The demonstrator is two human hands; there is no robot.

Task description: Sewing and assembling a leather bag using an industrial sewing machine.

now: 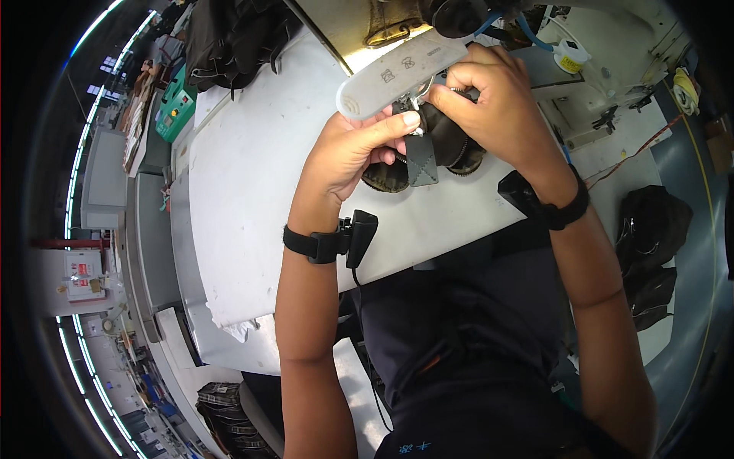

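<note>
My left hand (359, 145) is closed, its thumb and fingers pinching a small metal fitting at the top of a short black strap tab (421, 162) with crossed stitching. The tab hangs down below the thumb. Close beside it my right hand (497, 103) is closed too, thumb and forefinger together by a shiny metal loop (423, 90); what its fingers hold is partly hidden. Dark brown pieces with zipper teeth (466, 161) lie under and between both hands on the white table (260, 191). A light grey panel with printed icons (401, 73) juts out just above my fingers.
A sewing machine body (627, 69) with blue tubes fills the far right. A heap of black cloth (237, 42) lies at the far left, near a green box (177, 107). More black pieces (650, 237) lie at right. Camera straps (317, 245) circle my wrists; one trails a cable.
</note>
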